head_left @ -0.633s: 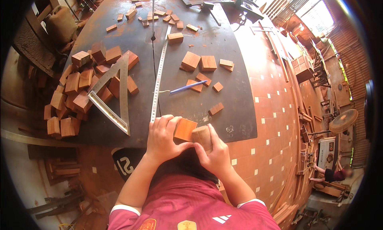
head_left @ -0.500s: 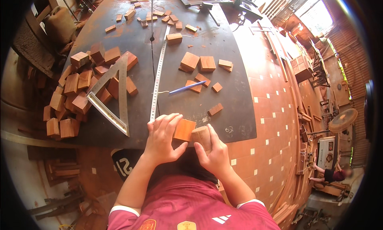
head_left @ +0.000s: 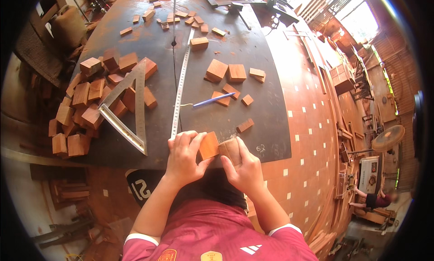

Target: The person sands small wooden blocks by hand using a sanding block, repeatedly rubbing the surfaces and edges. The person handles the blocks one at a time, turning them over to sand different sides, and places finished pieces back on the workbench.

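Note:
Near the front edge of the dark work table, my left hand (head_left: 184, 158) is closed on an orange-brown wooden block (head_left: 208, 145), thumb on the near side and fingers over the far side. My right hand (head_left: 246, 170) grips a duller brown block with rounded edges (head_left: 229, 149), perhaps wrapped in sandpaper, pinched between thumb and fingers. Its near corner touches or almost touches the wooden block's right side. Beyond my hands lie a blue pen (head_left: 212, 99) and a small wooden piece (head_left: 245, 125). A measuring tape strip (head_left: 181, 82) runs away from my left fingers.
A metal set square (head_left: 140, 111) leans against a heap of wooden blocks (head_left: 81, 95) at the left. Several loose blocks (head_left: 217, 70) lie right of the tape, and small offcuts (head_left: 181, 14) lie at the far end. A pedestal fan (head_left: 389, 136) and another person (head_left: 379, 200) are far right.
The wooden block has turned in my left hand and tilts more. My right hand has shifted slightly right with the rounded brown block. The table items keep their places.

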{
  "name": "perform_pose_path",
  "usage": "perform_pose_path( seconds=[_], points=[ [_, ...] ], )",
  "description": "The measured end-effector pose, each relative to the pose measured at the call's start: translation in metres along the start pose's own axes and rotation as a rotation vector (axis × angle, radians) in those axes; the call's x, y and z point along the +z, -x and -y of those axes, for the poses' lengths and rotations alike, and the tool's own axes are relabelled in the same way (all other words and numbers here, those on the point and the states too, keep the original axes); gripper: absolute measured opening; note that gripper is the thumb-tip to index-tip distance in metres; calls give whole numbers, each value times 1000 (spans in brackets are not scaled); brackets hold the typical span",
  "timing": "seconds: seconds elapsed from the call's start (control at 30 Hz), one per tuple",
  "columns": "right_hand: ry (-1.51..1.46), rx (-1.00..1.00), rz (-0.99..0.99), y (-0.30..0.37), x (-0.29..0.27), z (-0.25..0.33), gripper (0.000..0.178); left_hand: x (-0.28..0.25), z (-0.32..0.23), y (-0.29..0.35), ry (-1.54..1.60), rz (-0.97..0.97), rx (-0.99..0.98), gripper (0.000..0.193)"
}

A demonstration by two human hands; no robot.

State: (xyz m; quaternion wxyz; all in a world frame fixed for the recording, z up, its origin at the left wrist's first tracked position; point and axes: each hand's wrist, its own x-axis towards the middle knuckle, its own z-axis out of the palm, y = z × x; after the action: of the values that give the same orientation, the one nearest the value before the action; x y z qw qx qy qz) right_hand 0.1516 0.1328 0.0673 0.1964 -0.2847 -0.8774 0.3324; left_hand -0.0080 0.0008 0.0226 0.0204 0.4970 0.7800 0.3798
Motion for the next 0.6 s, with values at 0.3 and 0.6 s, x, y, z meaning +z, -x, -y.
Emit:
perform_pose_path(
  seconds=[0.3, 0.6],
  points=[
    [-41, 36, 32, -42, 11, 2, 71, 3, 0, -1, 8, -37, 13, 72],
    [-23, 54, 65, -34, 5, 3, 64, 3, -1, 0, -5, -8, 25, 70]
  ],
)
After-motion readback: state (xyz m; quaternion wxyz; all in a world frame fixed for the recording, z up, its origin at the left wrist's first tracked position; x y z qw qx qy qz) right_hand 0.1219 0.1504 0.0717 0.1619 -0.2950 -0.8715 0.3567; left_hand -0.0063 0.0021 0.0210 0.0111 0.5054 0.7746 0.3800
